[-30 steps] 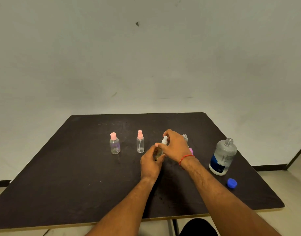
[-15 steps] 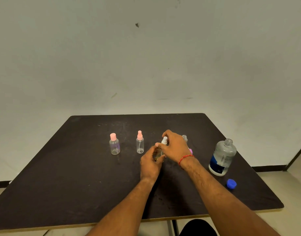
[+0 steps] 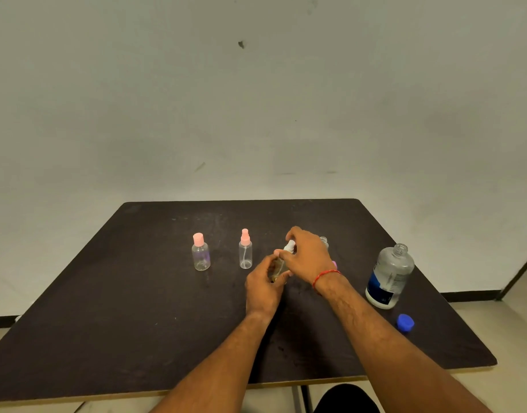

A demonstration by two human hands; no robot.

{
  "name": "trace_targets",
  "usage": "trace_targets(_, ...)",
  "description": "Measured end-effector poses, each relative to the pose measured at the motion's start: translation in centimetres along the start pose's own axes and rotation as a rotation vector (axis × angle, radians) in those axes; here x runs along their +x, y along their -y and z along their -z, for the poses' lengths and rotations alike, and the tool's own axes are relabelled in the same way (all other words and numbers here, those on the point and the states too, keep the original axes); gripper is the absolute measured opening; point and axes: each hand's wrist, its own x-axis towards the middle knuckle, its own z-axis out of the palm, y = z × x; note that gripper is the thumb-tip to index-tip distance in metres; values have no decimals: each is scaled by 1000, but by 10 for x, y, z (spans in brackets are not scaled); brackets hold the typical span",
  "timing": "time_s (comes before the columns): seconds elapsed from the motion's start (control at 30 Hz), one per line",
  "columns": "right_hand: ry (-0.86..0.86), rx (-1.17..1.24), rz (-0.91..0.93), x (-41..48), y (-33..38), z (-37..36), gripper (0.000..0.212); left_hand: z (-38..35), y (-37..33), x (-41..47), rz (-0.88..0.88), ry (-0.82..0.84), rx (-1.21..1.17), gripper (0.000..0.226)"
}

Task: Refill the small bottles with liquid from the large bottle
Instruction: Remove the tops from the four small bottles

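A small clear spray bottle [image 3: 278, 266] stands mid-table. My left hand [image 3: 263, 286] grips its body, and my right hand [image 3: 308, 257] pinches its white spray cap [image 3: 289, 245] on top. Left of them stand a slim spray bottle [image 3: 245, 253] with a pink nozzle and a round small bottle [image 3: 201, 256] with a pink cap. Behind my right hand, an uncapped small bottle [image 3: 324, 241] is mostly hidden, with a bit of purple cap [image 3: 334, 264] by my wrist. The large clear bottle [image 3: 389, 277] with a blue label stands open at the right.
The large bottle's blue cap [image 3: 405, 323] lies on the dark table [image 3: 107, 323] near its right front edge. A plain wall rises behind the table. A black wall trim and floor show at the far right.
Hardly anything moves. Both hands stay on the small spray bottle and its white cap, with only slight shifts of the fingers.
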Motion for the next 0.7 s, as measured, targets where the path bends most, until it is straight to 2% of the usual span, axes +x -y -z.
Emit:
trace_targets(0.1,20,-31,31,0,2,2,14,0,2,1,4,18,15,34)
trace_targets(0.23,108,25,139,-6,3,7,35,0,4,0,9,12,-1,33)
trace_targets(0.33,98,60,104,-7,2,4,42,0,3,-1,-7,17,-16,31)
trace_targets(0.53,18,-41,9,-3,-2,1,11,0,2,-1,4,18,6,34)
trace_targets(0.6,10,-48,43,-3,-2,5,8,1,2,-1,0,16,6,33)
trace_targets(0.7,-48,-13,68,-7,-4,15,17,0,4,1,-4,12,17,34)
